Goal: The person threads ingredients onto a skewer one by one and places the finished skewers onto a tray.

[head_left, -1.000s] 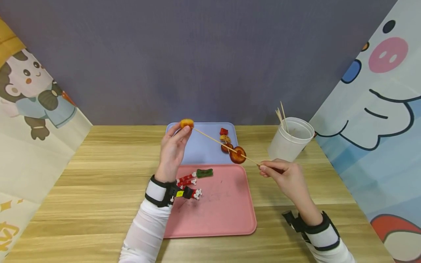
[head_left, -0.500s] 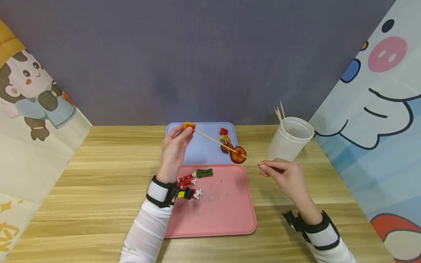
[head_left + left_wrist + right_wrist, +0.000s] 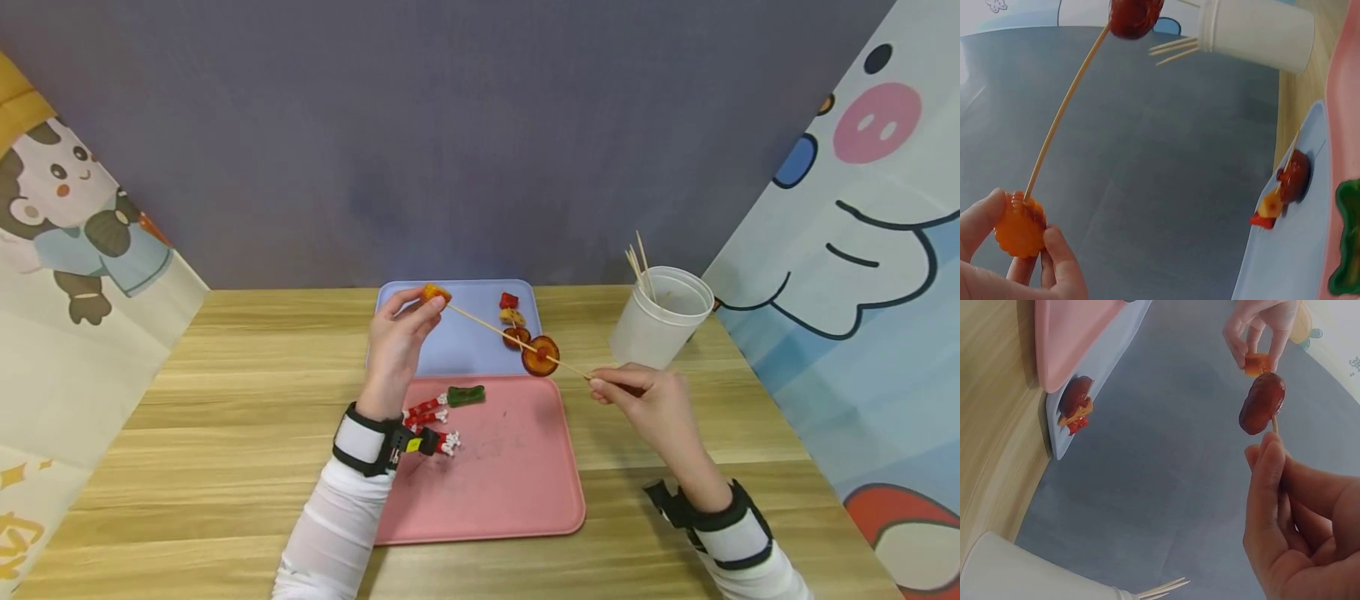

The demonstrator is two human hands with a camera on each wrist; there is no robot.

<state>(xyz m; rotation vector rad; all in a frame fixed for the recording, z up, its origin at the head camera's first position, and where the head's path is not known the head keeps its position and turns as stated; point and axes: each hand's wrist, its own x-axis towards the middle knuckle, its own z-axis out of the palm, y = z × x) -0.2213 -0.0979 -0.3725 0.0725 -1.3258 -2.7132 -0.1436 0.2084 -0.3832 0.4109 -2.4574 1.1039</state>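
Note:
In the head view my left hand [image 3: 395, 346] pinches an orange corn slice [image 3: 437, 293] over the blue tray. The left wrist view shows its scalloped edge, with the skewer [image 3: 1063, 109] tip right at its upper side. My right hand [image 3: 654, 402] pinches the other end of that wooden skewer between thumb and fingers. Threaded partway along it is a round, glossy red-brown slice [image 3: 1262, 404] with an orange face. On the blue tray [image 3: 457, 354] lies another skewer bearing a red piece [image 3: 509, 300], a yellow piece [image 3: 512, 317] and a red-brown round [image 3: 516, 337].
A pink tray [image 3: 510, 492] sits nearest me, holding a green piece [image 3: 467, 396] and several red pieces with white ends [image 3: 447, 442], partly behind my left wrist. At the back right stands a white tub [image 3: 660, 325] of skewers. A grey wall rises behind the table.
The left hand has brought the corn slice slightly right and down along the skewer's line, turning it a little. The right hand stays nearly still.

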